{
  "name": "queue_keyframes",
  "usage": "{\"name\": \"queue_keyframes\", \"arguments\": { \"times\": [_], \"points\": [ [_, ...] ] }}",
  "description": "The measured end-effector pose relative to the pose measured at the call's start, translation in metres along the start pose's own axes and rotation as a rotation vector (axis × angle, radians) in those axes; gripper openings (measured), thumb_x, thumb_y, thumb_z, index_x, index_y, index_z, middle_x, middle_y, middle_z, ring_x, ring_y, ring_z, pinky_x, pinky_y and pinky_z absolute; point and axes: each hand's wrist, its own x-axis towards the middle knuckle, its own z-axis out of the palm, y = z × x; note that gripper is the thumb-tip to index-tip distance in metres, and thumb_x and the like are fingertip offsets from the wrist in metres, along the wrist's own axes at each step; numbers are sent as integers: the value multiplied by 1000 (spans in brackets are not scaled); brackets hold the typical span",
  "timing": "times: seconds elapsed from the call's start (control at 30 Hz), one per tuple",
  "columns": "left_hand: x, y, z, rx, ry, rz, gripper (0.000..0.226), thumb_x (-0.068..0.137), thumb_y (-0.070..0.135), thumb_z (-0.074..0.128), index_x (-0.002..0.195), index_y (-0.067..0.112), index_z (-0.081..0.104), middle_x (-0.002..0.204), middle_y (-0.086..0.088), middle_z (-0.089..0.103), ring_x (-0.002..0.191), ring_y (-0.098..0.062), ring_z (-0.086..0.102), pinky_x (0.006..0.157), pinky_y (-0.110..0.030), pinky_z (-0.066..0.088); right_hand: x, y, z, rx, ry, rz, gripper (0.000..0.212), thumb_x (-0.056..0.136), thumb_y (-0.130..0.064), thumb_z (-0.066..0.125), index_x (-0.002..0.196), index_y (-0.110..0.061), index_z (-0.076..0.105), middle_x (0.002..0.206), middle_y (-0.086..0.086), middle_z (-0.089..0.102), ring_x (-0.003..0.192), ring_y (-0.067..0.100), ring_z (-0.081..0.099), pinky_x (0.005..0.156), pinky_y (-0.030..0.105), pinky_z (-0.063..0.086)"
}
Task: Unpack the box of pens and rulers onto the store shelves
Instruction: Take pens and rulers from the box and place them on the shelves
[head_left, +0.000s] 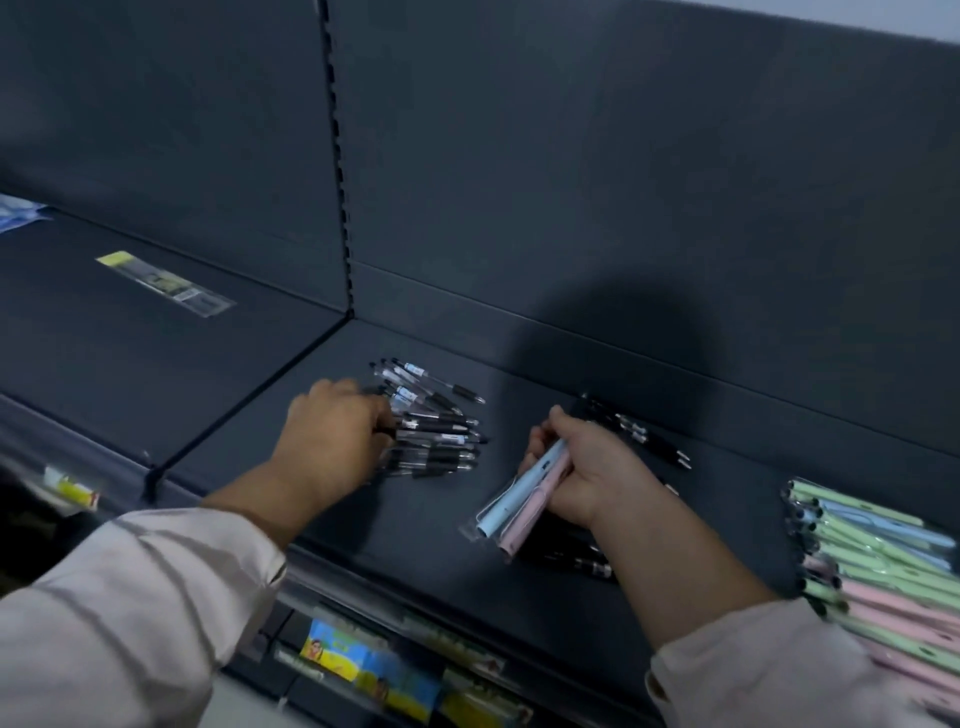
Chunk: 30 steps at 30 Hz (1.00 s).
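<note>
The left hand (337, 436) is resting on the near end of a loose pile of black-and-clear plastic click pens (441, 436), which is lying on the dark grey metal shelf (405, 540). Whether its fingers are grasping pens or only pressing on them cannot be determined. The right hand (587, 467) is gripping a clear plastic packet holding one pale blue and one pink pen (519, 499) over the shelf. Several black pens (644, 436) are lying just behind that hand. A stack of pastel green, blue and pink pens (883, 561) is sitting at the shelf's right end.
</note>
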Motion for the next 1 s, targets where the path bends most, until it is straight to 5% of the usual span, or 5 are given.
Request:
{"name": "queue_keyframes", "arguments": {
  "times": [0.23, 0.5, 0.73, 1.0],
  "points": [
    [5, -3, 6, 0, 25, -7, 20, 88, 36, 58, 107, 33, 64, 99, 4, 43, 110, -24, 41, 90, -36, 30, -3, 6, 6, -37, -34, -55, 28, 97, -28, 53, 75, -12, 59, 67, 3, 59, 66, 16, 56, 67, 30, 47],
    [11, 32, 0, -123, 147, 156, 24, 89, 24, 56, 112, 27, 63, 113, 1, 57, 112, -23, 44, 92, -31, 32, -11, 1, -2, -65, -46, -102, 27, 97, -27, 53, 76, -12, 61, 59, 1, 65, 69, 18, 63, 69, 32, 48],
    [26, 34, 12, 56, -90, 229, 23, 89, 24, 52, 109, 22, 63, 118, -3, 55, 113, -26, 49, 90, -35, 44, -14, 1, -10, -72, -21, -86, 25, 96, -26, 55, 77, -11, 62, 64, 3, 64, 69, 17, 61, 69, 32, 49],
    [36, 29, 17, -49, -79, 220, 11, 87, 20, 57, 98, 18, 59, 113, -4, 59, 106, -24, 53, 85, -30, 45, -7, 9, -9, -87, 2, -65, 23, 96, -24, 55, 77, -12, 61, 63, 3, 63, 67, 18, 60, 69, 32, 48]
  ]
}}
